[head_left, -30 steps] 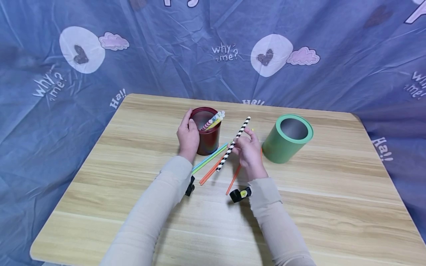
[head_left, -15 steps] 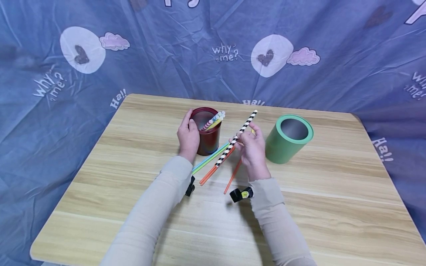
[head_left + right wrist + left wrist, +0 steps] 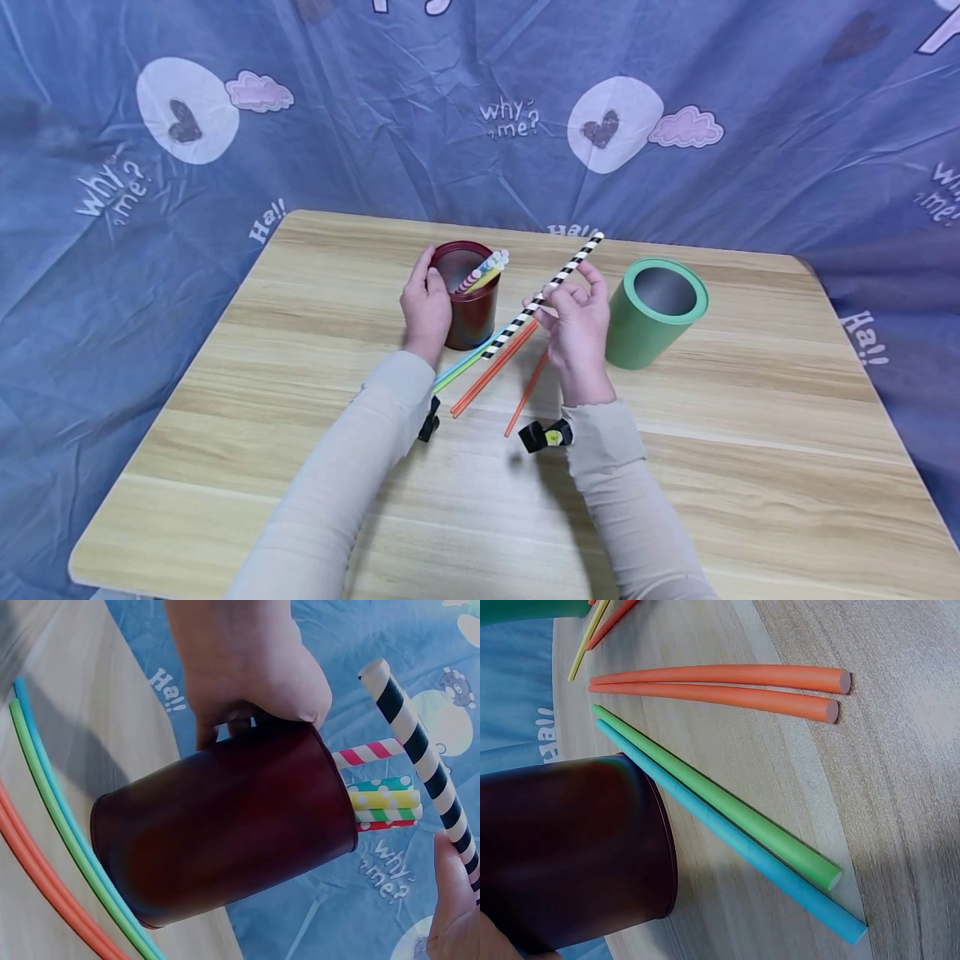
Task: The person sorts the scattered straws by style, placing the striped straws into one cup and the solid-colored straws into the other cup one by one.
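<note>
My left hand [image 3: 426,312] grips the left side of a dark red cylindrical cup [image 3: 472,323], which stands upright. Several patterned paper straws [image 3: 386,799], striped and dotted, lean out of its right side. Between thumb and fingers, my right hand [image 3: 583,337] pinches a black-and-white striped paper straw [image 3: 517,323]. That straw slants in the air over the table, right of the cup, its upper end pointing away to the right. Below it lie a blue stick [image 3: 735,836], a green stick [image 3: 742,815] and two orange sticks [image 3: 727,673].
A green cylindrical container [image 3: 643,333] stands just right of my right hand, its top open. Another orange stick [image 3: 527,394] lies near my right wrist, and a thin yellow stick [image 3: 587,641] shows near the green container. Behind the wooden table [image 3: 750,400] hangs a blue printed cloth [image 3: 420,158].
My right hand has moved right and slightly away from me, carrying the striped straw, whose slant is now flatter. My left hand and the dark red cup have stayed in place.
</note>
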